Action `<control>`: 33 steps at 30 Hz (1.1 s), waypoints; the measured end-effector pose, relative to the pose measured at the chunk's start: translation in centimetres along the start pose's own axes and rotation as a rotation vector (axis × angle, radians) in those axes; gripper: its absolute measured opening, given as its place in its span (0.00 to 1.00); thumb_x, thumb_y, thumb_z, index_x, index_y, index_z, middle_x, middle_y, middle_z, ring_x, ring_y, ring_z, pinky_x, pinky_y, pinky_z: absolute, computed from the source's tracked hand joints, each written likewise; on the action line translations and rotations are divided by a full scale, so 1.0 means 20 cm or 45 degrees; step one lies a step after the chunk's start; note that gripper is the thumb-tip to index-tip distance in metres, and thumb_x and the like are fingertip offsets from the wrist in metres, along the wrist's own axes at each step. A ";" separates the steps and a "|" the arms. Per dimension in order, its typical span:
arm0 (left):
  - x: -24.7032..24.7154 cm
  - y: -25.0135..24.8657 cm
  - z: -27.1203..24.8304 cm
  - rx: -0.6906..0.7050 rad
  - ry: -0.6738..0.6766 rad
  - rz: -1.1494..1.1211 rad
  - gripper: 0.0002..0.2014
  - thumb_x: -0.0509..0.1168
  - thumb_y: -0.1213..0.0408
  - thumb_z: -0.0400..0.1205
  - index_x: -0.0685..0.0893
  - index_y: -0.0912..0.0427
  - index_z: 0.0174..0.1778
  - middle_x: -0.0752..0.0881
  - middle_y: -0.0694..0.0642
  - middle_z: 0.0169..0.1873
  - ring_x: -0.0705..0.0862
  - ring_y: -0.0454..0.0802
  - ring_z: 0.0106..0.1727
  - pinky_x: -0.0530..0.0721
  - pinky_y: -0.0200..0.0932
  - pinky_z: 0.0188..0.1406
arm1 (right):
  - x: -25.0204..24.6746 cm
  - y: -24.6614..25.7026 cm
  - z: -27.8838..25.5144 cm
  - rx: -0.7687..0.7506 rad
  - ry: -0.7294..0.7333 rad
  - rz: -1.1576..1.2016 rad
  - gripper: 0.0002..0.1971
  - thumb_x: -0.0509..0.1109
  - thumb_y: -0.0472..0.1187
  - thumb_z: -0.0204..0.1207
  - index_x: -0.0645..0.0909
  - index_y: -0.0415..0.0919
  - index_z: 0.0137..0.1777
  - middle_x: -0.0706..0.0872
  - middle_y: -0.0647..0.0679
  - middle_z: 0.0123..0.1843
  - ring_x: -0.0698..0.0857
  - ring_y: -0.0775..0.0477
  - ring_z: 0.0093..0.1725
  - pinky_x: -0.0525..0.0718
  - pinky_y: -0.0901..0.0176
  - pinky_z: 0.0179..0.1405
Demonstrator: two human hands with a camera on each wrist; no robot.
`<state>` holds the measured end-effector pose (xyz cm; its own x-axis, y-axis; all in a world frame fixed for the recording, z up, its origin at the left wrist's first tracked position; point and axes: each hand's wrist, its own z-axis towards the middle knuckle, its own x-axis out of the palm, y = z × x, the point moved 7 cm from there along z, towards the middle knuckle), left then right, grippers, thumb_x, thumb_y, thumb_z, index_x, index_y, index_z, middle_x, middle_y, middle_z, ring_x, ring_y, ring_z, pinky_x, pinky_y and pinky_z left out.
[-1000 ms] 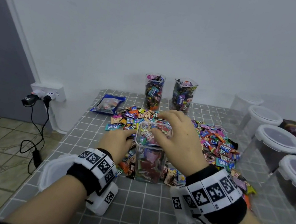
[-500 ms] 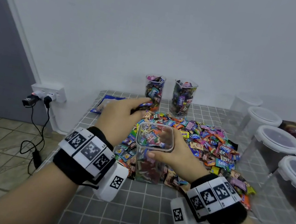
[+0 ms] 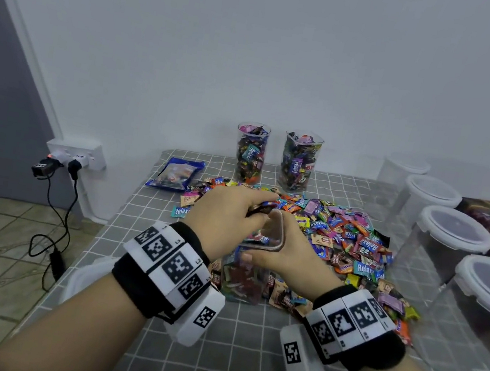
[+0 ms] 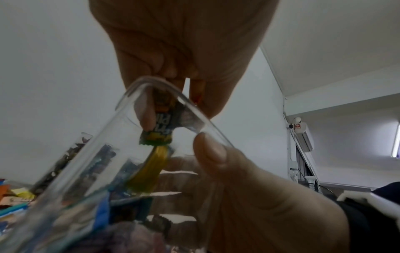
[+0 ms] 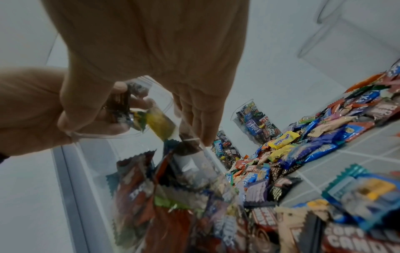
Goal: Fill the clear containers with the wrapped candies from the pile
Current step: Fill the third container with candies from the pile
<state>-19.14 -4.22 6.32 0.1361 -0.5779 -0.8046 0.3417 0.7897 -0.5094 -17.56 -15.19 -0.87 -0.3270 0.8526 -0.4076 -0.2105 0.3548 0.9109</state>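
From the head view, my left hand (image 3: 226, 211) hangs over the mouth of the clear square plastic container (image 3: 251, 269), fingers pinched on a few wrapped candies (image 3: 261, 208) so they can fall straight in. My right hand (image 3: 287, 253) wraps the container just under its rim, thumb on the near wall, to steady it on the grey checked desk (image 3: 241, 361). I judge this jar well past half full. The colourful pile of wrapped candies (image 3: 347, 240) lies just beyond and to the right of my right hand, within easy reach; blue wrappers there read "Relaxa". Past the pile stand two filled clear containers (image 3: 250, 154), one showing "Relaxa". Four lidded white-rimmed round tubs (image 3: 451, 231) wait further right. A blue packet (image 3: 176, 173) lies beyond my left hand.

From the left wrist, my fingertips (image 4: 147, 118) clamp a dark wrapper with a green and yellow end (image 4: 160, 130) just inside the container's rim (image 4: 194, 106); its writing is too blurred to read. My right thumb (image 4: 212, 150) presses the rim.

From the right wrist, my right hand's fingers (image 5: 194, 119) curl round the container's far wall (image 5: 201, 159), while the pinched candies (image 5: 151, 119) dangle inside the mouth. Below, wrappers in the pile read "Relaxa" and "Coffee".
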 end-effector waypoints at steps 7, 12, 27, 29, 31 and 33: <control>-0.01 0.00 0.00 -0.021 -0.036 -0.091 0.17 0.64 0.60 0.81 0.82 0.45 0.66 0.87 0.47 0.58 0.83 0.41 0.57 0.78 0.43 0.62 | 0.01 -0.02 0.01 -0.002 0.017 -0.003 0.53 0.80 0.63 0.51 0.62 0.48 0.75 0.75 0.53 0.71 0.74 0.56 0.71 0.75 0.46 0.71; -0.06 0.03 -0.04 -0.012 -0.248 -0.298 0.16 0.63 0.63 0.83 0.83 0.47 0.65 0.86 0.46 0.58 0.81 0.41 0.60 0.78 0.46 0.65 | -0.01 -0.02 0.00 0.052 0.034 -0.061 0.47 0.82 0.53 0.63 0.59 0.47 0.77 0.72 0.53 0.70 0.71 0.55 0.71 0.72 0.59 0.65; 0.29 0.60 -0.12 -0.640 0.583 0.220 0.36 0.68 0.56 0.78 0.61 0.50 0.81 0.66 0.57 0.78 0.78 0.56 0.67 0.79 0.47 0.60 | -0.10 -0.21 -0.05 0.382 0.593 -1.049 0.52 0.76 0.49 0.70 0.42 0.52 0.84 0.50 0.49 0.85 0.60 0.45 0.81 0.67 0.50 0.76; 0.35 0.63 -0.14 -0.662 0.688 0.270 0.44 0.73 0.53 0.73 0.56 0.48 0.82 0.66 0.59 0.77 0.77 0.58 0.67 0.79 0.51 0.63 | -0.08 -0.24 -0.06 0.412 0.658 -1.205 0.54 0.76 0.51 0.70 0.40 0.52 0.84 0.45 0.49 0.86 0.60 0.43 0.81 0.70 0.47 0.75; 0.40 0.65 -0.16 -0.669 0.784 0.344 0.52 0.77 0.50 0.67 0.53 0.47 0.82 0.63 0.61 0.78 0.74 0.60 0.70 0.77 0.54 0.66 | -0.06 -0.27 -0.06 0.419 0.680 -1.339 0.54 0.76 0.54 0.69 0.39 0.54 0.84 0.45 0.51 0.86 0.61 0.42 0.81 0.71 0.44 0.73; 0.42 0.65 -0.16 -0.657 0.840 0.427 0.55 0.79 0.47 0.63 0.53 0.46 0.82 0.60 0.62 0.79 0.73 0.61 0.72 0.77 0.55 0.67 | -0.03 -0.30 -0.06 0.411 0.697 -1.403 0.55 0.77 0.55 0.67 0.39 0.55 0.84 0.45 0.52 0.86 0.62 0.42 0.80 0.73 0.41 0.71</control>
<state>-16.56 1.81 -8.12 -0.4624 -0.1908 -0.8659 -0.1013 0.9816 -0.1621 -17.16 -18.25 -6.12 -0.4748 -0.1941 -0.8585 -0.4046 0.9143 0.0170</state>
